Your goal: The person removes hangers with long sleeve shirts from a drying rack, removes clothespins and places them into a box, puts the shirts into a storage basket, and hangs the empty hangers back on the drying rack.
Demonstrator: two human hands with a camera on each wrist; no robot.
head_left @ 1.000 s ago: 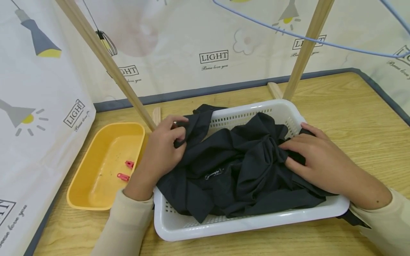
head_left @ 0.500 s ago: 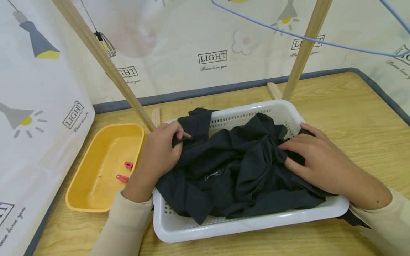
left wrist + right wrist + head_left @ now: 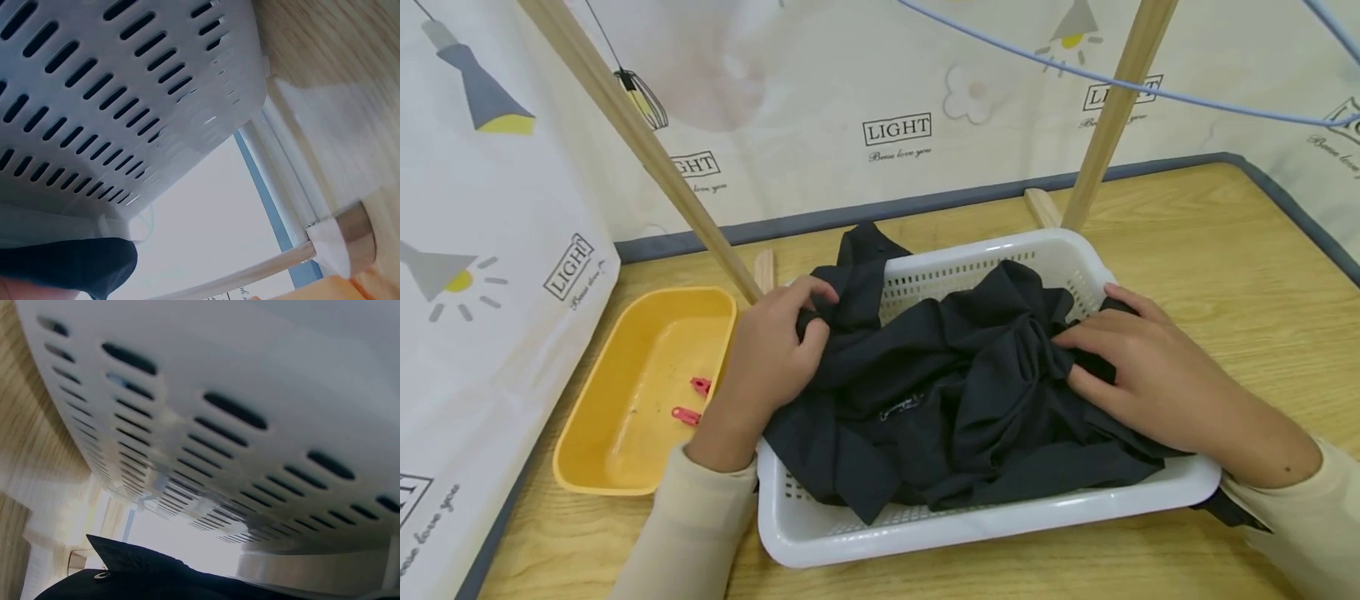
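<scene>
A crumpled black shirt (image 3: 985, 392) with a small printed label (image 3: 901, 407) fills the white slotted basket (image 3: 985, 525). Over the left end of the basket, my left hand (image 3: 771, 350) grips a fold of it between curled thumb and index finger. My right hand (image 3: 1157, 383) pinches the cloth near the right rim. Some black cloth hangs outside the basket at the back left and under the right wrist. The left wrist view has the basket's outer wall (image 3: 150, 81) with dark cloth (image 3: 62, 265) below; the right wrist view shows a button (image 3: 102, 575) on the shirt.
Left of the basket stands a yellow tub (image 3: 602, 400) with red clothespins (image 3: 687, 416) in it. Wooden posts (image 3: 647, 158) rise behind, and a blue hanger-like bar (image 3: 1037, 60) crosses the upper right. A printed backdrop (image 3: 820, 100) lines the wooden table (image 3: 1210, 242).
The left fingers shift on the fold, the index finger straightening, then curling again. The cloth corner behind the basket's back left now stands higher. My right hand holds still.
</scene>
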